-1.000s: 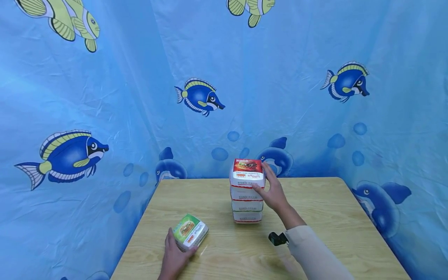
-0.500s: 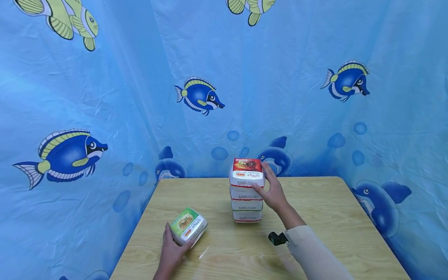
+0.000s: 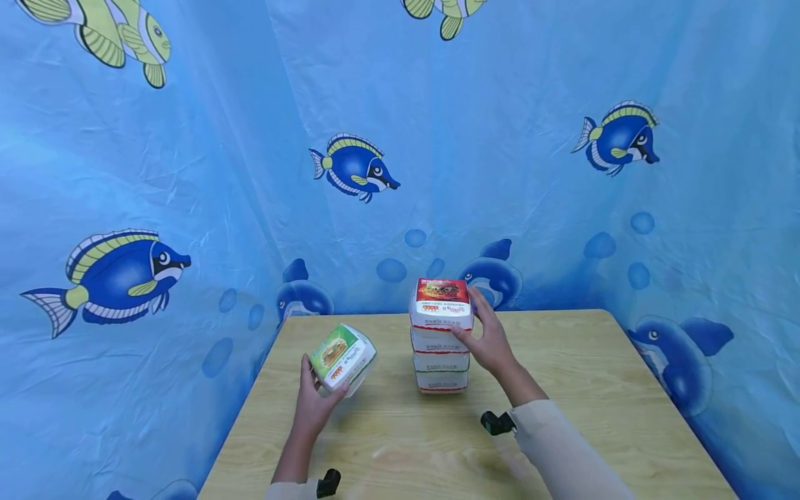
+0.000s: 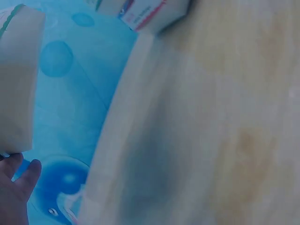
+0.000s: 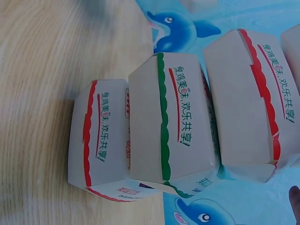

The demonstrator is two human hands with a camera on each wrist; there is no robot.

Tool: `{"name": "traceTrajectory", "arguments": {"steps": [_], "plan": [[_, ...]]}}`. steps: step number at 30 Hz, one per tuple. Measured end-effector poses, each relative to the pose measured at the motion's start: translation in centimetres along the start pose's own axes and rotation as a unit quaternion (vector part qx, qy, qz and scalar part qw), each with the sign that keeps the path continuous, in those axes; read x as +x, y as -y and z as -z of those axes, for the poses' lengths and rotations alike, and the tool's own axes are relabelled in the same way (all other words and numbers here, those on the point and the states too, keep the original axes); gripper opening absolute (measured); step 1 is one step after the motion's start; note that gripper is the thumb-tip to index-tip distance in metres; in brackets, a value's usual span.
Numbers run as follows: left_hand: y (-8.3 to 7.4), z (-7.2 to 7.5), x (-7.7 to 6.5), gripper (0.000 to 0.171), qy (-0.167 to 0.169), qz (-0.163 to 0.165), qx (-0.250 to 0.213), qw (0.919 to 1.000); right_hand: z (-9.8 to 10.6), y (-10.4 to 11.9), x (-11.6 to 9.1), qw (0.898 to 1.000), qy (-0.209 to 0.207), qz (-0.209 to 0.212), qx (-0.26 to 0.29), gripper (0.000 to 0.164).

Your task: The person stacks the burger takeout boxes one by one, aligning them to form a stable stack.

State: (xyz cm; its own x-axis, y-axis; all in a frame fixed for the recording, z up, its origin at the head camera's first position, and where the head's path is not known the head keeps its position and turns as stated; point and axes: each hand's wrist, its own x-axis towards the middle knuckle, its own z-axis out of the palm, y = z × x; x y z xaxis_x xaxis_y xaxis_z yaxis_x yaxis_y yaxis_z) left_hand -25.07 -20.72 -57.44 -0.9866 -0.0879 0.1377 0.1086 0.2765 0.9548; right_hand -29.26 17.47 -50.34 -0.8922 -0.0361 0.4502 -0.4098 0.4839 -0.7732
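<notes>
My left hand [image 3: 317,403] grips a green-topped burger box [image 3: 342,357], tilted and raised above the table, thumb at its near side and fingers at its left. In the left wrist view, part of this box [image 4: 18,84] shows at the left edge above my fingertips. A stack of several burger boxes stands to the right. Its top one is a red-topped burger box [image 3: 442,305], held at the right side by my right hand [image 3: 490,340], thumb on the front. Below it, the right wrist view shows a green-trimmed box [image 5: 176,122] and a red-trimmed box [image 5: 101,140] at the bottom.
The stack stands on a light wooden table [image 3: 400,444], near its back. Behind and at both sides hangs a blue curtain [image 3: 250,139] printed with fish and dolphins. Each wrist carries a small black camera [image 3: 496,423].
My left hand has lifted the green-topped burger box off the table and carried it up and away from me, tilting it. The right hand has stayed at the top of the stack.
</notes>
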Motion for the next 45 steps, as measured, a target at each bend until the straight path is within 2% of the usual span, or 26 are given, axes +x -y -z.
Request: {"name": "traceTrajectory", "arguments": {"steps": [6, 13, 17, 20, 28, 33, 40, 45], "plan": [[-2.9, -0.5, 2.2, 0.121, 0.010, -0.040, 0.013, 0.9991, -0.1, 0.1, -0.1, 1.000, 0.002, -0.010, -0.002, 0.084], [-9.3, -1.2, 3.2, 0.108, 0.088, -0.070, -0.003, 0.9937, 0.1, 0.3, -0.4, 1.000, 0.004, -0.011, 0.004, 0.084], [-11.0, -1.7, 4.1, 0.106, 0.098, -0.106, -0.009, 0.9895, 0.0, 0.4, -0.4, 1.000, 0.006, -0.008, 0.004, 0.083], [-11.4, -1.9, 4.5, 0.105, 0.100, -0.118, -0.011, 0.9879, 0.0, 0.5, -0.5, 1.000, 0.007, -0.008, 0.005, 0.083], [-9.2, -2.0, 7.2, 0.108, 0.098, -0.116, -0.001, 0.9885, 0.0, 0.7, -0.5, 1.000, 0.004, 0.002, 0.009, 0.083], [-9.6, -1.6, 8.0, 0.110, 0.089, -0.116, 0.019, 0.9891, 0.1, 0.7, -0.4, 1.000, 0.006, 0.004, 0.008, 0.083], [-10.6, -0.5, 8.7, 0.102, 0.076, -0.153, 0.047, 0.9841, 0.5, 0.6, -0.2, 1.000, -0.001, 0.002, 0.010, 0.084], [-10.5, 0.2, 8.9, 0.098, 0.074, -0.158, 0.056, 0.9832, 0.6, 0.6, -0.3, 1.000, 0.000, -0.002, 0.014, 0.083]]}}
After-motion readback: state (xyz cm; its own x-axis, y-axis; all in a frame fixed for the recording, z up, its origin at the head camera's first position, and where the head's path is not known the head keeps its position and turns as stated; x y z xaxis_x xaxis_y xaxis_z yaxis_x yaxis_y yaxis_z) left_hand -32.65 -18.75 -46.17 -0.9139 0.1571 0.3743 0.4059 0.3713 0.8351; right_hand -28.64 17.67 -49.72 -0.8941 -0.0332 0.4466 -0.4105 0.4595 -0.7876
